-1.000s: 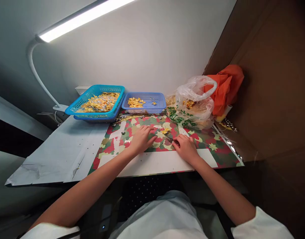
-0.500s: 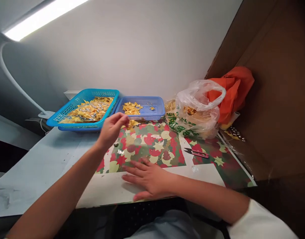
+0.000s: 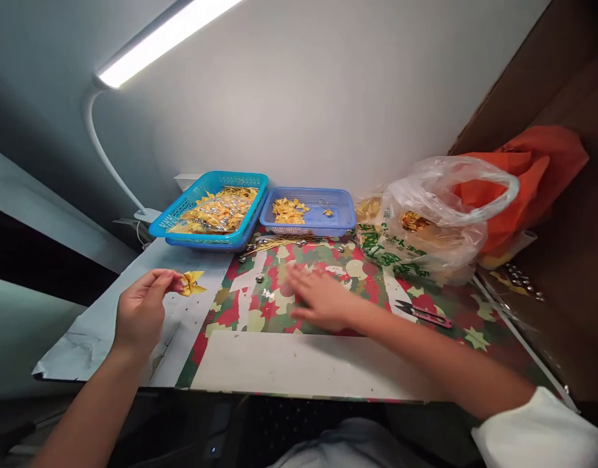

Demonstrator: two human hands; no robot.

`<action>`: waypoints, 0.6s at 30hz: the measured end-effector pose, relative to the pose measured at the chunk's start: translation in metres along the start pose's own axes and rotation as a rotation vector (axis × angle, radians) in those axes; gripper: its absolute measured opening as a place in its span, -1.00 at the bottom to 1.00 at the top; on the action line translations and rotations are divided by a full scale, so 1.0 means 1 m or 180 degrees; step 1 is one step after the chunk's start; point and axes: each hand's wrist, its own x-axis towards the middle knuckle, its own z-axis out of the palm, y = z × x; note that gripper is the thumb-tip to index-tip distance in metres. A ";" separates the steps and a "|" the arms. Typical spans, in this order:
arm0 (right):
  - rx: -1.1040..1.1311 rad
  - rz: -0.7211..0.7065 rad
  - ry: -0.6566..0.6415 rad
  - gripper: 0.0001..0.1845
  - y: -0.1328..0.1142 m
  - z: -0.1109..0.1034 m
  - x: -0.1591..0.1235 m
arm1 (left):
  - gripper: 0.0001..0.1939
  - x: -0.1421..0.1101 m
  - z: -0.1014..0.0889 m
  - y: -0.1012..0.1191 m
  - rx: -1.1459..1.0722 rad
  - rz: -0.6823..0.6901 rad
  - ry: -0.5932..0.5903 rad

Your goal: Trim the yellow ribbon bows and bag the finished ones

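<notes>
My left hand (image 3: 143, 309) is closed, its thumb and fingers pinching a small gold ribbon bow (image 3: 194, 283) over the left part of the table. My right hand (image 3: 323, 299), somewhat blurred, is spread palm down over the patterned paper (image 3: 260, 318) and holds nothing. Left of it lie a small silver bell (image 3: 259, 279) and a clear shiny scrap (image 3: 268, 294). Beyond both hands, a bundle of thin gold ties (image 3: 274, 243) rests before the baskets, with several more bells around it.
A turquoise basket (image 3: 157, 224) heaped with gold bows stands at the back left. Beside it, a blue basket (image 3: 335, 226) holds more bows. Pink-handled thread snips (image 3: 426, 315) lie right of my right forearm. Behind them sits a plastic bag (image 3: 435, 247). A lamp (image 3: 167, 42) hangs above.
My left hand has moved left and nearer to me, carrying the gold bow away from the baskets. My right hand has slid forward from the white strip onto the patterned paper. The view has turned left.
</notes>
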 end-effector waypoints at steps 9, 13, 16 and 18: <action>0.0079 -0.0573 -0.0302 -0.17 -0.040 0.049 0.027 | -0.86 0.004 0.024 0.001 0.0303 0.0236 -0.0437; -0.0241 0.0564 -0.0200 -0.21 0.019 0.004 0.000 | -0.83 0.001 0.030 0.004 0.0437 0.0300 -0.0532; -0.0467 0.0941 0.0007 -0.27 0.034 -0.014 -0.028 | -0.82 -0.001 0.039 0.006 0.0575 0.0363 -0.0657; -0.0364 0.0637 0.0184 -0.31 0.027 -0.010 -0.047 | -0.81 -0.003 0.050 0.008 0.0651 0.0363 -0.0889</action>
